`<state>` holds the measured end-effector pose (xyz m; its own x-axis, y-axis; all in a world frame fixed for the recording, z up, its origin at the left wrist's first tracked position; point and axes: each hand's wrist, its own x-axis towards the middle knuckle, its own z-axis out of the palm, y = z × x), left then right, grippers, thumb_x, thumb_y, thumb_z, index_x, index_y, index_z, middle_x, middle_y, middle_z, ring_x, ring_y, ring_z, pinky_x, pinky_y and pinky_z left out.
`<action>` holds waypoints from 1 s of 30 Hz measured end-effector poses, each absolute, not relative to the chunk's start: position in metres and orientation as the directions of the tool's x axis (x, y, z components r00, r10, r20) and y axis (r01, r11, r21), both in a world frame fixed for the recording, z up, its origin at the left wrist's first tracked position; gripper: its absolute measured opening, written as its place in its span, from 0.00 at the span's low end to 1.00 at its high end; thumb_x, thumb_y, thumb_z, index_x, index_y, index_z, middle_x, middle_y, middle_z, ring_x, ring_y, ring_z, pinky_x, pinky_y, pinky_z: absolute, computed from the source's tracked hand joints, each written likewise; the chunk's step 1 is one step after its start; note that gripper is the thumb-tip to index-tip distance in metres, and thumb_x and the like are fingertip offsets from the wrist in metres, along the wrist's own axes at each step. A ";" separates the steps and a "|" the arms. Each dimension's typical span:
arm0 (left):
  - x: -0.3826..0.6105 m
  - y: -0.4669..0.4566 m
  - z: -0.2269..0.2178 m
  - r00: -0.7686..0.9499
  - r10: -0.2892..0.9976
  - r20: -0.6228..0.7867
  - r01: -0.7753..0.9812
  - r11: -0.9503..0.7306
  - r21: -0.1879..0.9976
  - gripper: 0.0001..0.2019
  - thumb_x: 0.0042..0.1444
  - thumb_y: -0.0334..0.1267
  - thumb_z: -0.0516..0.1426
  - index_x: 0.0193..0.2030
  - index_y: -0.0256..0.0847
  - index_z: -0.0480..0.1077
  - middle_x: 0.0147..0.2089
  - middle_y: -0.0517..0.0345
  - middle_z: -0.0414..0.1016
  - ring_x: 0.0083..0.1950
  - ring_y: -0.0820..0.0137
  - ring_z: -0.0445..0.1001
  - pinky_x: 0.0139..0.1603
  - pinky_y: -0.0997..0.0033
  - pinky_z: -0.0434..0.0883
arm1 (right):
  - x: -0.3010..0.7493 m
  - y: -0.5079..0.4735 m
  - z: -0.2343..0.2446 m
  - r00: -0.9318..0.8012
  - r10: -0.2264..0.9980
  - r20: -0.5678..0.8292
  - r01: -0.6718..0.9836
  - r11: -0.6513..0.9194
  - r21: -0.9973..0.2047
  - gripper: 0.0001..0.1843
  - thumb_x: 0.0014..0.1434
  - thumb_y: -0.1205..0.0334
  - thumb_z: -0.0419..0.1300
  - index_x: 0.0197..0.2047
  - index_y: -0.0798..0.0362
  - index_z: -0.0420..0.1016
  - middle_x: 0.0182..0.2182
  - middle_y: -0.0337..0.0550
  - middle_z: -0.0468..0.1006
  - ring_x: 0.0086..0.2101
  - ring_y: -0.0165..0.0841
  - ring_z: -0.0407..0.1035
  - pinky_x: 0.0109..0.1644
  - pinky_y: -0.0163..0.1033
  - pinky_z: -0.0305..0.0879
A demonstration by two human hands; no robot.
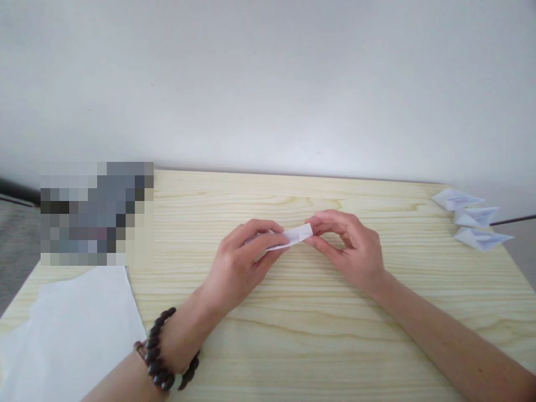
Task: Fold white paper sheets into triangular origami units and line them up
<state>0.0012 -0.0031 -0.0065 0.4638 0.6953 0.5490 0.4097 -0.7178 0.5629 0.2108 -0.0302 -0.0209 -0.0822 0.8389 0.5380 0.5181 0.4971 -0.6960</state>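
Observation:
A small folded strip of white paper point(295, 235) is held just above the middle of the light wooden table point(318, 329). My left hand point(240, 262) grips its left part, thumb on top and fingers curled under. My right hand point(349, 248) pinches its right end between thumb and fingertips. A dark beaded bracelet point(161, 352) circles my left wrist. Most of the paper's left half is hidden inside my left hand.
Three folded white paper boats point(475, 220) lie in a row at the table's far right corner. A stack of white sheets point(71, 329) rests at the near left. A blurred-out patch point(96, 212) covers the far left. A pale wall rises behind.

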 end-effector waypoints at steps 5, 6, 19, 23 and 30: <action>0.004 -0.003 -0.004 0.429 0.716 0.551 0.329 -0.692 0.643 0.06 0.55 0.26 0.61 0.39 0.37 0.75 0.38 0.55 0.76 0.38 0.74 0.76 0.39 0.78 0.73 | 0.212 -0.029 -0.017 -0.113 0.826 0.552 0.582 0.505 -0.637 0.08 0.58 0.66 0.63 0.42 0.49 0.73 0.32 0.38 0.80 0.31 0.29 0.76 0.38 0.34 0.75; 0.004 -0.003 -0.004 0.427 0.725 0.540 0.322 -0.680 0.658 0.07 0.55 0.26 0.61 0.40 0.38 0.74 0.38 0.55 0.77 0.38 0.74 0.76 0.40 0.78 0.73 | 0.212 -0.029 -0.016 -0.133 0.813 0.566 0.589 0.525 -0.615 0.07 0.59 0.67 0.62 0.41 0.49 0.74 0.31 0.38 0.80 0.31 0.29 0.76 0.37 0.34 0.75; 0.003 -0.005 0.004 0.444 0.870 0.216 0.328 -0.382 0.864 0.04 0.54 0.37 0.63 0.35 0.40 0.77 0.31 0.60 0.80 0.29 0.74 0.74 0.31 0.76 0.70 | 0.213 -0.030 -0.015 -0.246 0.722 0.647 0.542 0.656 -0.525 0.10 0.57 0.68 0.63 0.44 0.50 0.75 0.35 0.42 0.80 0.34 0.30 0.75 0.39 0.35 0.74; 0.003 -0.005 0.006 0.438 0.888 0.142 0.281 -0.285 0.916 0.05 0.54 0.37 0.62 0.34 0.40 0.78 0.31 0.59 0.80 0.29 0.73 0.74 0.28 0.77 0.69 | 0.214 -0.029 -0.015 -0.268 0.730 0.628 0.497 0.664 -0.559 0.10 0.58 0.69 0.62 0.44 0.50 0.75 0.35 0.42 0.80 0.34 0.30 0.76 0.38 0.34 0.74; 0.000 -0.003 0.009 0.495 0.868 -0.028 0.292 -0.136 0.947 0.07 0.54 0.39 0.61 0.34 0.40 0.80 0.30 0.60 0.80 0.27 0.73 0.74 0.24 0.79 0.67 | 0.217 -0.032 -0.018 -0.399 0.650 0.647 0.436 0.755 -0.490 0.14 0.60 0.72 0.59 0.48 0.49 0.75 0.36 0.42 0.80 0.35 0.27 0.75 0.35 0.30 0.72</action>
<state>0.0000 -0.0026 0.0092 0.4953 0.8683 -0.0279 0.2920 -0.1362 0.9467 0.2171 -0.0315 -0.0178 -0.3991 0.6497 0.6470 0.4356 0.7553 -0.4897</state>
